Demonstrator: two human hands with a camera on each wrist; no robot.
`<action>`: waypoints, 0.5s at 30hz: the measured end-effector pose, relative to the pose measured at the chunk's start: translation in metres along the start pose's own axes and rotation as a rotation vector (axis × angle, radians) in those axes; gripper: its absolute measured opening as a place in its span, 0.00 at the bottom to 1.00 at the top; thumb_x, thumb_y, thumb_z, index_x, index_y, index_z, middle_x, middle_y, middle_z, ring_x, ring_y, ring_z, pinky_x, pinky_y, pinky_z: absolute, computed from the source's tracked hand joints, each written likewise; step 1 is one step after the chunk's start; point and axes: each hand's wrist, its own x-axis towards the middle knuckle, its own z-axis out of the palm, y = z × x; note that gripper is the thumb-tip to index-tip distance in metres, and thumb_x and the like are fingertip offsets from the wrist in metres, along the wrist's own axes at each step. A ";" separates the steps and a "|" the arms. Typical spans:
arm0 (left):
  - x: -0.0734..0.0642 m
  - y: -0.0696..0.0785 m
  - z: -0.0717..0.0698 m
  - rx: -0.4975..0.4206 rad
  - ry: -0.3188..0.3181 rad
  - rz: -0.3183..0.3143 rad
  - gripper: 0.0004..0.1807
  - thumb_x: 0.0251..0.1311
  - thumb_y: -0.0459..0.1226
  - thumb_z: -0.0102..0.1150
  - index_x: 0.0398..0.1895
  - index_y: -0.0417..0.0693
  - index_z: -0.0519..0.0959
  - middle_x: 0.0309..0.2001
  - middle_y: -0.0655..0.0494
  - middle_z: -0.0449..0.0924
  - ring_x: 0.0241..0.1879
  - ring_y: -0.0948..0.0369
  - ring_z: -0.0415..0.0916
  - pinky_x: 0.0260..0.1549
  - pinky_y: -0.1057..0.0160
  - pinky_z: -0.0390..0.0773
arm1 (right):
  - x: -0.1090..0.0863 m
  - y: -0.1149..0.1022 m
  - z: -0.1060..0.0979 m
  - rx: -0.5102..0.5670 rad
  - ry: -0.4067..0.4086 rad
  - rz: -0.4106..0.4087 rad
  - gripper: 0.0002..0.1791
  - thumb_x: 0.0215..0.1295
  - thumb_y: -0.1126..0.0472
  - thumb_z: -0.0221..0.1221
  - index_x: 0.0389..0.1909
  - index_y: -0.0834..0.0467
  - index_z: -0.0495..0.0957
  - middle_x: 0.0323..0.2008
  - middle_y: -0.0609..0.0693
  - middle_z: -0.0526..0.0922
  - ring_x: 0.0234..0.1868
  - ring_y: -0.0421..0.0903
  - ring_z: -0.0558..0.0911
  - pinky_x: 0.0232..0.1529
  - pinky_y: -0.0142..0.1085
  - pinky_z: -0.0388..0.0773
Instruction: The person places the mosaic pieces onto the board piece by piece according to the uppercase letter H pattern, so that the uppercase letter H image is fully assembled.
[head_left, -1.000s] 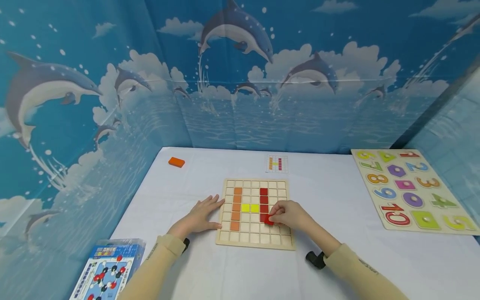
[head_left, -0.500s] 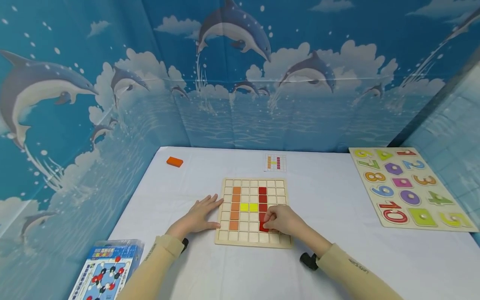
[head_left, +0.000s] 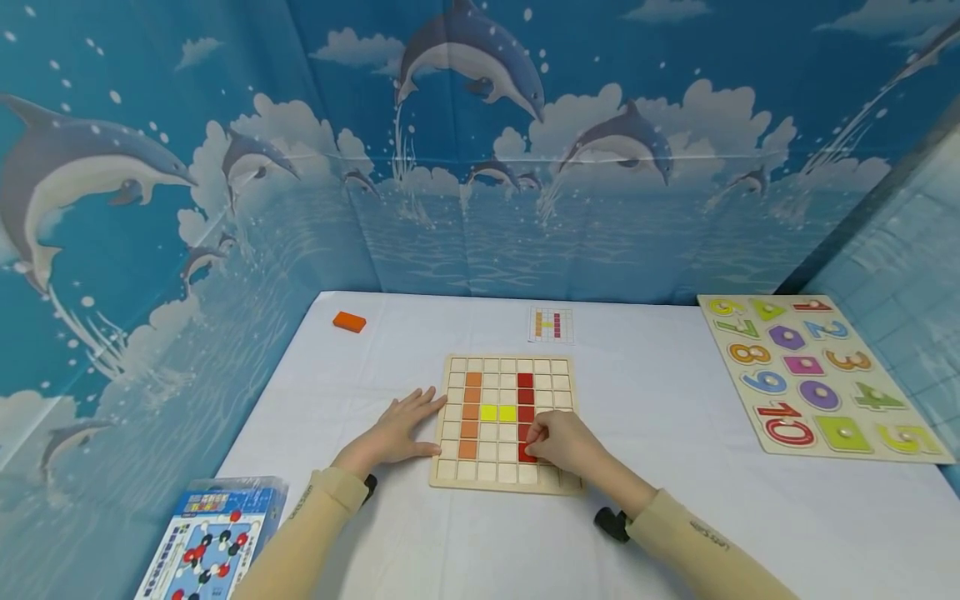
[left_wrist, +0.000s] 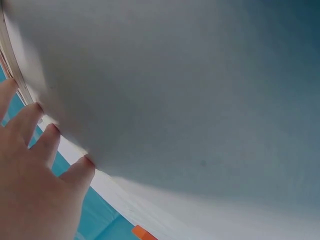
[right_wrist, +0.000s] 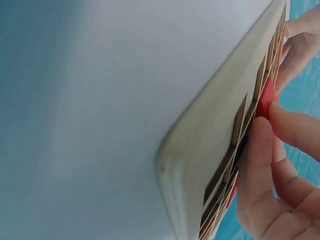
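Note:
A wooden grid board (head_left: 487,473) lies on the white table. A column of orange tiles (head_left: 470,412), two yellow tiles (head_left: 498,413) and a column of red tiles (head_left: 526,397) sit in its cells. With thumb and fingertip my right hand (head_left: 567,443) pinches a red tile (right_wrist: 265,98) at the near end of the red column; the fingers partly cover it. My left hand (head_left: 393,429) rests with spread fingers against the board's left edge, holding nothing. The left wrist view shows several of those fingertips (left_wrist: 89,160) by the edge.
Beyond the board lies a small pattern card (head_left: 551,325). An orange block (head_left: 349,322) is at the far left. A number-and-shape puzzle board (head_left: 825,379) takes up the right side. A packaged molecule-model box (head_left: 217,537) stands at the near left.
My right hand has brought the red tile slightly toward me and left, from tilted over the column to flat in line at its near end. The left hand has stayed put.

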 end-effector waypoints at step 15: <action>-0.002 0.004 0.000 -0.002 -0.006 0.003 0.46 0.57 0.49 0.68 0.77 0.54 0.58 0.79 0.47 0.49 0.78 0.46 0.43 0.74 0.37 0.43 | -0.006 0.005 -0.005 0.033 0.017 0.044 0.10 0.52 0.62 0.72 0.26 0.56 0.78 0.22 0.47 0.77 0.22 0.42 0.73 0.23 0.31 0.68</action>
